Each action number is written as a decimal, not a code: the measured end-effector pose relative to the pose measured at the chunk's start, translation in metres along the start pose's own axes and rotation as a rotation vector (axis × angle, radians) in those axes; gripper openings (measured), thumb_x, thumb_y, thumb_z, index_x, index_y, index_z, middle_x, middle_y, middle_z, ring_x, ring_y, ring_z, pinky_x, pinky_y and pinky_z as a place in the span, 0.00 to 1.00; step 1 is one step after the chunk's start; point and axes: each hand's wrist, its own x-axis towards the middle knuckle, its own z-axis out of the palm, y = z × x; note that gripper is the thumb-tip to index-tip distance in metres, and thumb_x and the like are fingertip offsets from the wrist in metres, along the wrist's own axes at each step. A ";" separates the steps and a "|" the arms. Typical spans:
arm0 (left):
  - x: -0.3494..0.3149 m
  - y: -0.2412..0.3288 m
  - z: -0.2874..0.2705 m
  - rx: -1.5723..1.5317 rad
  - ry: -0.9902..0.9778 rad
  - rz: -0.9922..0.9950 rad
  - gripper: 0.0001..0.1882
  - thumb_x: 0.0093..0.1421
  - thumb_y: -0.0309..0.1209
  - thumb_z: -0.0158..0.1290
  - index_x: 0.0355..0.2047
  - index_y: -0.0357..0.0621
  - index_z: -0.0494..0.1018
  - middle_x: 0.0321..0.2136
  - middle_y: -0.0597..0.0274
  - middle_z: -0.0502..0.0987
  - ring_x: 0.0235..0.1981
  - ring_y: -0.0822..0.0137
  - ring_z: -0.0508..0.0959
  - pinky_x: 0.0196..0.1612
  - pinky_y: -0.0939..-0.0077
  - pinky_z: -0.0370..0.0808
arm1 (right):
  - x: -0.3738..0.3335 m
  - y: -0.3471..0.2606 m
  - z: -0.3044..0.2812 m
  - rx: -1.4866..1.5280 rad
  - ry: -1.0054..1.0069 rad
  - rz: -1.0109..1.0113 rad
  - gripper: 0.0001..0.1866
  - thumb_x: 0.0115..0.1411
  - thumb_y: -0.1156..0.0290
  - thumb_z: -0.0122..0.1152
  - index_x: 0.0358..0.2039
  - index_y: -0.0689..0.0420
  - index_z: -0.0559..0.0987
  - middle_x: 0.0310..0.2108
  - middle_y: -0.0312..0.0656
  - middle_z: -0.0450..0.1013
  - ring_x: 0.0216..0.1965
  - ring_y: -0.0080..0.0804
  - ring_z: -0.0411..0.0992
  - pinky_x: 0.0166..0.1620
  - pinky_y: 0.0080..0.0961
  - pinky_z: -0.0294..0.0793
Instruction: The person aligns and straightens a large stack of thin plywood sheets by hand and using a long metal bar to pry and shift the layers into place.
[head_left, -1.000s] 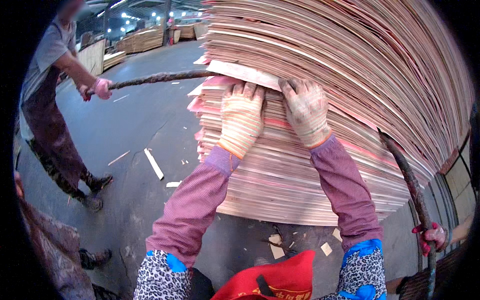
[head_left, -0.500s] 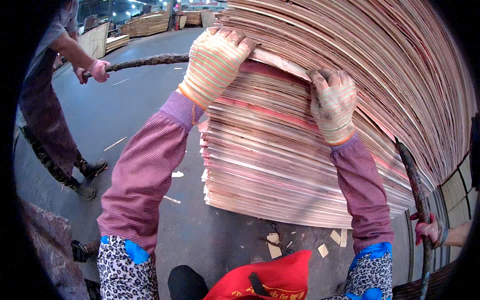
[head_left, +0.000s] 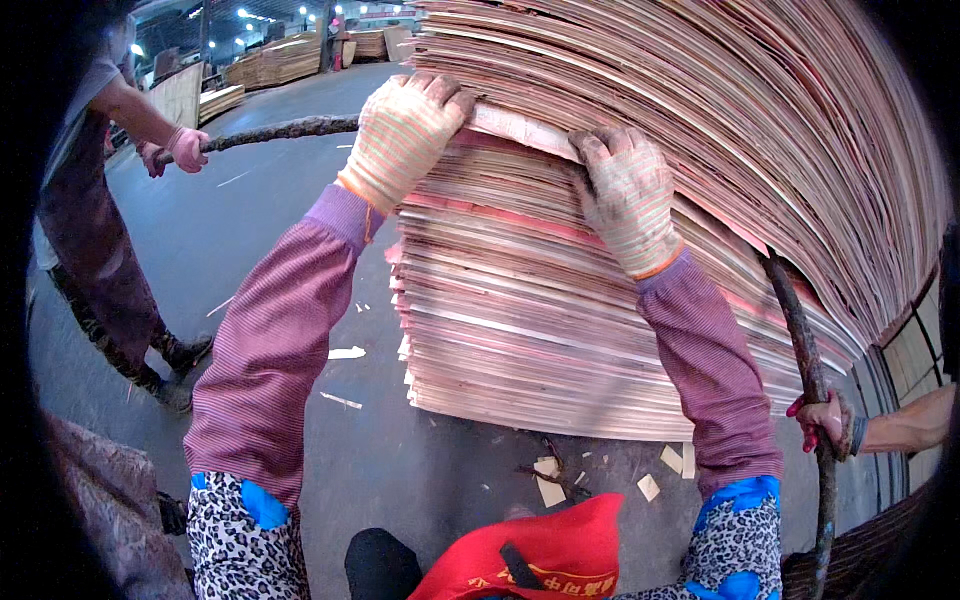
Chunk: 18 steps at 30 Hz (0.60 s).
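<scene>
A tall pile of thin wood veneer sheets stands in front of me, with an upper stack [head_left: 690, 110] that fans upward and a lower stack [head_left: 560, 340] beneath. Between the two, a pale sheet's edge [head_left: 525, 130] shows. My left hand [head_left: 408, 130], in a striped knit glove, is closed over that edge near the pile's left corner. My right hand [head_left: 632, 200], gloved alike, has its fingers bent around the same edge further right. Both arms reach forward, and the fingertips are partly hidden behind the sheet.
At left, a co-worker's gloved hands [head_left: 187, 148] hold a dark wooden pole [head_left: 285, 130] that runs behind my left hand. At right, another person's hand [head_left: 828, 425] grips a second pole [head_left: 800, 340], wedged into the pile. Veneer scraps [head_left: 549, 482] lie on the grey floor.
Both my hands have shifted slightly left with the pale edge, which shows broader between them. The co-worker's hand on the right pole sits higher and further left.
</scene>
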 end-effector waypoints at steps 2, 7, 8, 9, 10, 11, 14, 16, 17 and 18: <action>0.002 -0.003 -0.002 0.052 -0.050 0.006 0.13 0.48 0.30 0.54 0.36 0.49 0.75 0.37 0.63 0.75 0.38 0.59 0.76 0.43 0.66 0.72 | 0.004 0.004 0.001 -0.008 -0.049 -0.033 0.10 0.46 0.74 0.60 0.32 0.56 0.77 0.29 0.41 0.71 0.32 0.40 0.71 0.34 0.35 0.72; 0.006 -0.007 -0.006 0.059 -0.084 0.000 0.11 0.50 0.29 0.52 0.35 0.48 0.74 0.34 0.61 0.75 0.37 0.58 0.76 0.41 0.64 0.73 | 0.006 0.011 0.003 0.036 0.007 -0.071 0.10 0.45 0.74 0.61 0.32 0.56 0.77 0.29 0.42 0.71 0.32 0.41 0.71 0.31 0.35 0.72; 0.008 -0.005 -0.004 0.033 -0.076 -0.014 0.11 0.49 0.28 0.52 0.35 0.48 0.74 0.35 0.60 0.75 0.38 0.58 0.76 0.41 0.64 0.73 | 0.003 0.014 0.005 0.054 0.034 -0.059 0.10 0.45 0.74 0.62 0.31 0.55 0.76 0.28 0.43 0.70 0.32 0.41 0.71 0.31 0.36 0.72; 0.009 -0.005 -0.004 0.015 -0.072 -0.026 0.11 0.49 0.28 0.52 0.35 0.48 0.74 0.35 0.60 0.75 0.38 0.57 0.76 0.40 0.64 0.73 | 0.002 0.015 0.007 0.073 0.067 -0.046 0.11 0.44 0.75 0.63 0.31 0.55 0.76 0.28 0.43 0.70 0.32 0.42 0.71 0.31 0.35 0.72; 0.007 -0.003 -0.003 0.080 -0.029 -0.017 0.11 0.48 0.27 0.53 0.35 0.48 0.74 0.35 0.59 0.76 0.38 0.57 0.76 0.41 0.64 0.73 | 0.001 0.013 0.007 0.067 0.075 -0.041 0.11 0.43 0.75 0.63 0.31 0.54 0.76 0.28 0.43 0.70 0.31 0.42 0.71 0.31 0.35 0.72; 0.002 -0.002 -0.002 0.082 -0.022 -0.009 0.12 0.47 0.27 0.53 0.35 0.48 0.74 0.36 0.59 0.76 0.38 0.57 0.76 0.41 0.64 0.74 | -0.001 0.009 0.008 0.060 0.081 -0.035 0.12 0.43 0.76 0.63 0.31 0.54 0.76 0.28 0.44 0.70 0.31 0.42 0.71 0.31 0.35 0.72; -0.001 -0.005 -0.005 0.102 0.054 0.037 0.12 0.46 0.27 0.54 0.34 0.48 0.74 0.36 0.59 0.76 0.39 0.57 0.76 0.40 0.64 0.74 | -0.002 0.000 0.008 -0.018 0.120 -0.074 0.16 0.38 0.78 0.63 0.32 0.55 0.76 0.30 0.43 0.71 0.31 0.40 0.71 0.31 0.34 0.71; 0.006 0.000 -0.003 0.060 0.097 0.071 0.12 0.46 0.27 0.54 0.34 0.48 0.74 0.36 0.59 0.76 0.39 0.58 0.76 0.40 0.65 0.74 | -0.007 0.006 0.006 -0.133 0.132 -0.093 0.16 0.38 0.77 0.61 0.32 0.55 0.76 0.32 0.42 0.71 0.32 0.38 0.71 0.32 0.33 0.70; 0.009 0.006 -0.002 0.032 0.123 0.089 0.12 0.46 0.27 0.54 0.34 0.48 0.74 0.36 0.59 0.76 0.38 0.58 0.77 0.40 0.65 0.75 | -0.011 0.009 0.009 -0.110 0.153 -0.104 0.14 0.40 0.77 0.60 0.32 0.56 0.75 0.33 0.42 0.72 0.32 0.37 0.71 0.32 0.33 0.69; 0.009 0.005 -0.001 0.078 0.051 0.044 0.11 0.47 0.29 0.54 0.34 0.48 0.74 0.36 0.59 0.76 0.38 0.58 0.77 0.40 0.65 0.74 | -0.011 0.012 0.010 -0.105 0.172 -0.111 0.13 0.41 0.76 0.59 0.32 0.56 0.75 0.33 0.42 0.72 0.32 0.37 0.71 0.32 0.32 0.69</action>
